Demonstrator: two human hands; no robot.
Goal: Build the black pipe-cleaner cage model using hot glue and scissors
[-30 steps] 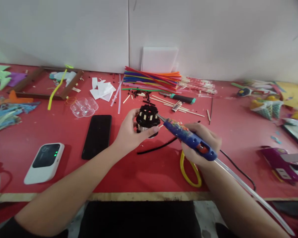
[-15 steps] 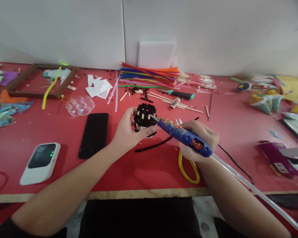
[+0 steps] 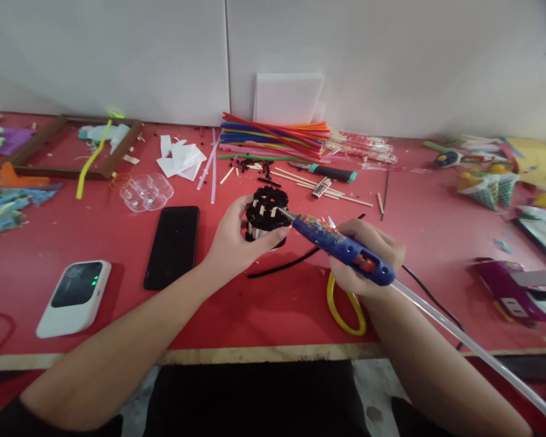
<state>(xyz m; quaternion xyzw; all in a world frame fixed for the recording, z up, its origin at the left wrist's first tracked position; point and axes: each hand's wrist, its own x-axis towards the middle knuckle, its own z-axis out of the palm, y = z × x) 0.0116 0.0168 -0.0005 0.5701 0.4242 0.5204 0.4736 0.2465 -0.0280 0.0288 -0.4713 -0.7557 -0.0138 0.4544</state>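
Note:
Thumb and fingers of my left hand (image 3: 237,237) are closed round a small black fuzzy model (image 3: 267,220), round in outline, with short pale wooden pieces standing around it. My right hand (image 3: 366,258) grips a blue, paint-stained hot glue gun (image 3: 341,249) with a long clear glue stick (image 3: 464,340) running out of its rear. The gun's metal nozzle is at the model's right side, close to one wooden piece; whether it touches I cannot tell. Yellow-handled scissors (image 3: 346,309) lie partly under my right hand. A black pipe cleaner (image 3: 282,266) lies on the red table below the model.
Behind the model are a bundle of coloured pipe cleaners (image 3: 275,138), thin wooden sticks (image 3: 300,180) and a green-black utility knife (image 3: 330,173). To the left lie a black phone (image 3: 171,247) and a white device (image 3: 75,298). A purple tool (image 3: 512,291) stands at right.
The glue gun and my right hand have shifted slightly to the right. The model has tilted a little in my left hand, which stays in nearly the same place.

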